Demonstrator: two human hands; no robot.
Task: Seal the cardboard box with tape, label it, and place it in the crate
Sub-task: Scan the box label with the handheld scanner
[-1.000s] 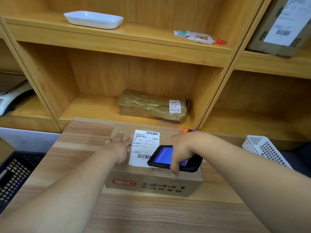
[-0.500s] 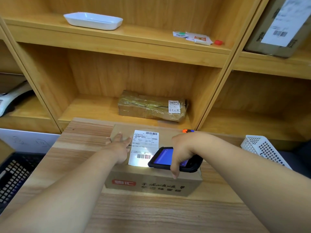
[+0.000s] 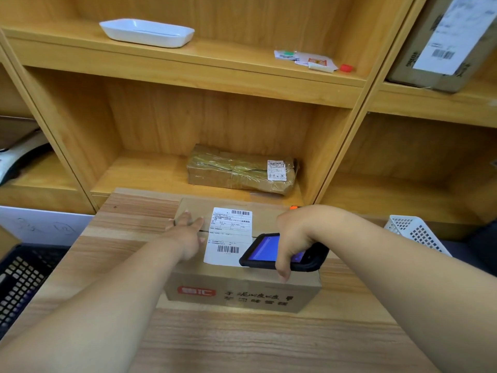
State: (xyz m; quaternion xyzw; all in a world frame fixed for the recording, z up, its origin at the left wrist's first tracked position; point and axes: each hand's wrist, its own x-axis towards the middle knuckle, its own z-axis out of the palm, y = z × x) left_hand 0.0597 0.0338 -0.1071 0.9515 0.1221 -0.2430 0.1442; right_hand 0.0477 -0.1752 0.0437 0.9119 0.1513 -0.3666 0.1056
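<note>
Head view, inspection of the labelling stage. The cardboard box (image 3: 242, 292) sits on the wooden table (image 3: 242, 340) at centre, closed, with the white label (image 3: 228, 232) lying flat across its top. Whether tape covers the seam cannot be told from this angle.

Left hand (image 3: 185, 235): laid flat on the box top at 9 o'clock of the label, fingers straight, steadying the box. Right hand (image 3: 295, 238): curled round a black handheld scanner (image 3: 263, 250), which rests over the box top at 3 o'clock of the label, its blue screen lit. The two hands are apart, with the label between them.

Change noted: half a second ago a bright patch of light lay on the lower barcode; that patch is now gone. Hands, scanner and box are otherwise in the same places as before.

Assessment: the barcode read appears to be finished, so labelling is judged complete or nearly so. Remaining step: placing the box. A dark crate (image 3: 21, 281) stands off the table at 9 o'clock, well apart from the box; a white basket (image 3: 414, 232) stands at 3 o'clock. The scanner must be set down or held clear before both hands can lift.
</note>
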